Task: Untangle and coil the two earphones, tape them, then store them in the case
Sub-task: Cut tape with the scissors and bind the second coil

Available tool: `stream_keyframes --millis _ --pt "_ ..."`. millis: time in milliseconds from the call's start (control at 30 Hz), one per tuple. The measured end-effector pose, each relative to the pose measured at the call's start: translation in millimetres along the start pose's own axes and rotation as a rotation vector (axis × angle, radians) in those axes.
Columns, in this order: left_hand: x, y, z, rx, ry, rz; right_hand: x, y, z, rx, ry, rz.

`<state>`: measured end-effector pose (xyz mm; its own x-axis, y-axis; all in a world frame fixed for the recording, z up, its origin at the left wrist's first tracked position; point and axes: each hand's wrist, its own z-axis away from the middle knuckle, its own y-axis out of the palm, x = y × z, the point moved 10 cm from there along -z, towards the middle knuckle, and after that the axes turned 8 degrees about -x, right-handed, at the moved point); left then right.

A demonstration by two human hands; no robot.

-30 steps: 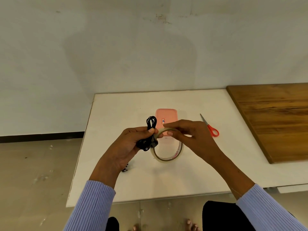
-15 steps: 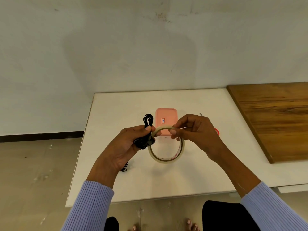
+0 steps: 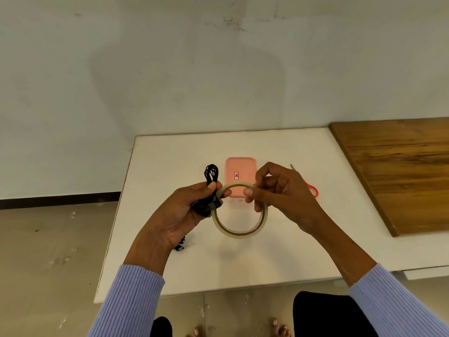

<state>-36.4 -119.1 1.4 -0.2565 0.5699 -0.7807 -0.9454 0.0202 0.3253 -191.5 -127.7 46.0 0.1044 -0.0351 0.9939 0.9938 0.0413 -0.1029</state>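
My left hand [image 3: 181, 212] grips a coiled black earphone [image 3: 211, 175], whose loops stick up above the thumb, and its fingertips also steady the left rim of a clear tape roll [image 3: 239, 231]. My right hand [image 3: 279, 194] pinches the top of the roll between thumb and forefinger. The roll is held upright above the white table [image 3: 279, 254]. Behind it lies the pink case [image 3: 240, 167], lid shut, with a small label. Part of a second black earphone [image 3: 180, 244] peeks out on the table under my left wrist.
Orange-handled scissors [image 3: 313, 189] lie right of the case, half hidden by my right hand. A wooden board [image 3: 401, 171] covers the table's right side. A wall stands close behind. My knees and bare feet show below the near table edge.
My right hand has shifted from over the roll's top to pinching it at the upper right. The roll and earphone have risen slightly. The scissors are now more hidden.
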Motion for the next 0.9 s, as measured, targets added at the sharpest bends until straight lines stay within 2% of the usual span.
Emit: stream_keyframes --millis 200,467,667,800,900 --pt "-1 0 -1 0.005 0.003 0.004 1 2 2 0.012 -0.001 0.025" --pt "-5 1 -1 0.007 0.044 -0.012 2 -4 3 -0.069 0.028 -0.040" --pt "-16 5 5 0.075 0.201 -0.249 -17 12 13 0.091 0.257 -0.006" --pt "-22 12 14 0.138 0.318 -0.442 -22 11 17 0.080 0.298 0.024" --pt "-15 25 19 0.226 0.325 -0.567 -27 19 20 0.104 0.313 0.067"
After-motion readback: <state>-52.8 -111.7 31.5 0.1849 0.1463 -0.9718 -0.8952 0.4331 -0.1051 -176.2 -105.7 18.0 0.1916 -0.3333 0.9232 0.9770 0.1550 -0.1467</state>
